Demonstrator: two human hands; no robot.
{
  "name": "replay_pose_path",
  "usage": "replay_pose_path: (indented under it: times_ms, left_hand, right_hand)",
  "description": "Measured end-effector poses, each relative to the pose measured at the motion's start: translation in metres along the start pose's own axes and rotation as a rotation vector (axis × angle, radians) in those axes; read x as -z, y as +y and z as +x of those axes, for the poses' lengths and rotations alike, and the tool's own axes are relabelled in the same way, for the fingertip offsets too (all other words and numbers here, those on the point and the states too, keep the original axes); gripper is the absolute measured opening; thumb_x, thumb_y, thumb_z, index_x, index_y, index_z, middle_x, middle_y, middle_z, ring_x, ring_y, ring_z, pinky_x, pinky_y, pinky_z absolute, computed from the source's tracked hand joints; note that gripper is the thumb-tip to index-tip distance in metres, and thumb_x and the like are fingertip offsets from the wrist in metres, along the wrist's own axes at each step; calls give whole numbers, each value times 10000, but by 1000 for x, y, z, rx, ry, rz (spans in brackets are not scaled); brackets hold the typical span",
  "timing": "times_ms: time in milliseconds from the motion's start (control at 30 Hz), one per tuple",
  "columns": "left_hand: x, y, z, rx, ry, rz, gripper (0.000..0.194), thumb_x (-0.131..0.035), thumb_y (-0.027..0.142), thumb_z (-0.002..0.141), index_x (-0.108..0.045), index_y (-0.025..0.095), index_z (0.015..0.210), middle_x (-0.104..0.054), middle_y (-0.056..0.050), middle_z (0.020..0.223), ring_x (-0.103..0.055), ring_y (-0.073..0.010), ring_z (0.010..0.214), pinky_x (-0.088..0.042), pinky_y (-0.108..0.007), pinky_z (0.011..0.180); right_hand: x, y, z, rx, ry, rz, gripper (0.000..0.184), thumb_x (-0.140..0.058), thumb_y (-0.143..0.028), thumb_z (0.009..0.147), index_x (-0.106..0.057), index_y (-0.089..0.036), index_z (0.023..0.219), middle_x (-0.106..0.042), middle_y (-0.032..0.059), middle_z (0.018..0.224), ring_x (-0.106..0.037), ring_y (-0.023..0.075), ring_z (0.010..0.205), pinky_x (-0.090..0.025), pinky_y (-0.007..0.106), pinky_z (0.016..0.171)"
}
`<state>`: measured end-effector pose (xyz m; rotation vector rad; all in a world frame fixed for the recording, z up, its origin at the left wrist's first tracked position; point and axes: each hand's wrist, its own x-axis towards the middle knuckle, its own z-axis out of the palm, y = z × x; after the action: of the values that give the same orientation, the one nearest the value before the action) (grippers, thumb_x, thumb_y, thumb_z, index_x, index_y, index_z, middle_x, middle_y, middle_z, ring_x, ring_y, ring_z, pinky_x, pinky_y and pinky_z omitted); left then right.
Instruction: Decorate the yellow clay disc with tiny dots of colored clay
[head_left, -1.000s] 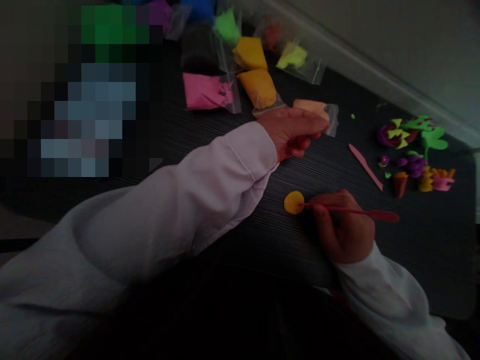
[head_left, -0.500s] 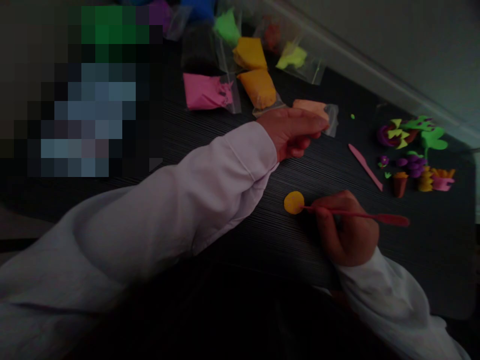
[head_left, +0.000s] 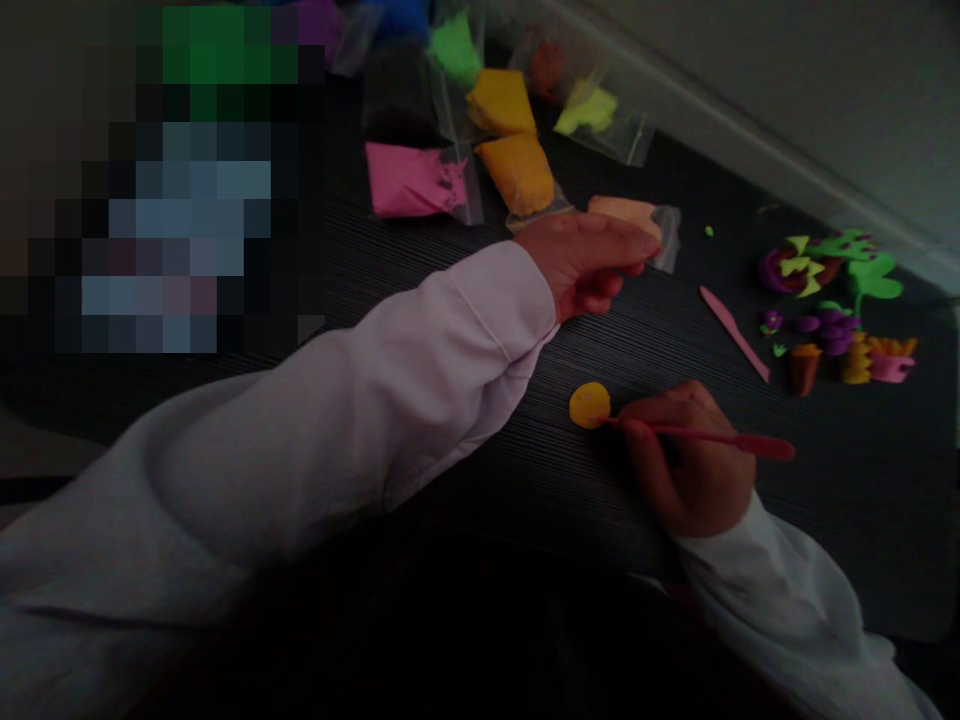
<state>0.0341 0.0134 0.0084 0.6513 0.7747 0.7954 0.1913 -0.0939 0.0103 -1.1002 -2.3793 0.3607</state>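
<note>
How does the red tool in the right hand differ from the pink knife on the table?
The red tool is gripped in the right hand, its tip at the yellow disc; the pink knife lies loose on the table.
The red tool looks darker; the pink knife is paler.
The red tool runs nearly level across the picture, while the pink knife slants down to the right.
Both are long and slender.

The head-worn camera looks forward and down from close above the near sleeves, across the dark table.
</note>
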Motion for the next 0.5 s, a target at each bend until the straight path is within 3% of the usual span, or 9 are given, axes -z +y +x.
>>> replay_pose_path:
  times_ms: [500]
  left_hand:
    - [-1, -1, -1, -36, -7, 32, 50, -472, 132, 756, -472, 83, 768, -450, -9, 653, -352, 8, 443, -153, -166, 481]
  right_hand:
    - [1, -1, -2, 2, 5, 36, 90, -512, -107, 707, -523, -165, 775, -590, 19, 657, -523, 116, 617, -398, 284, 568]
